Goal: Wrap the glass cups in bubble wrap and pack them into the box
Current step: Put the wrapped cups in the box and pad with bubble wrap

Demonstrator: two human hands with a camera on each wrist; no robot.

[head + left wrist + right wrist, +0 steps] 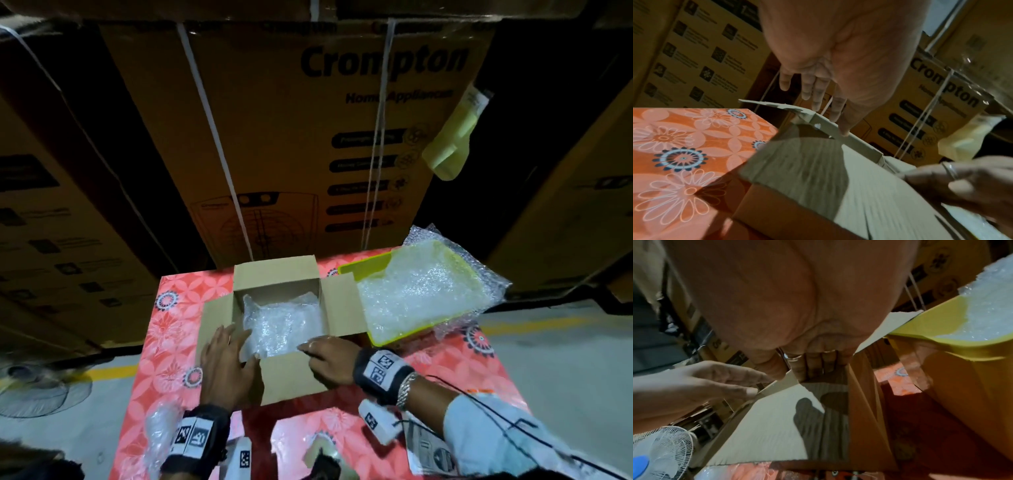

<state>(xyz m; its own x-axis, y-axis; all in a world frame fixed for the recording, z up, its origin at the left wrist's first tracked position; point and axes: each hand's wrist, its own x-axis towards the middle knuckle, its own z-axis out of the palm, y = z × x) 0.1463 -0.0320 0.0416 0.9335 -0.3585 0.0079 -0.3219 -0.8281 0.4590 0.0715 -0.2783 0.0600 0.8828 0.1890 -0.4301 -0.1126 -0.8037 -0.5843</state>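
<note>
box (342, 308): small brown cardboard carton, open, standing on the bench; far flap upright, left and right flaps spread outward, near flap tilted toward the person.
box contents: a crumpled bubble-wrapped bundle (281, 325) fills the inside; the glass within it cannot be made out.
left hand (227, 365): fingers straight and spread, holding nothing, lying over the box's near-left corner, fingertips at the edge of the bundle; in the left wrist view the fingers (818, 91) point down at the cardboard rim.
right hand (330, 358): on the near flap (291, 380), fingers pointing left along its top edge; in the right wrist view the fingers (813, 363) curl over the flap's edge, gripping it; rings show on two fingers.
tray (352, 269): yellow-green, just right of the box, touching the right flap.
loose bubble wrap (421, 291): sheets piled in the tray, hanging over its far and right sides.
bench (171, 329): covered in red-orange floral cloth.
clear wrap piece (161, 431): at the near-left edge of the bench, beside the left wrist.
background: large cartons (291, 137) marked "crompton" behind the bench.
fan (661, 451): white, on the floor to the left.
</note>
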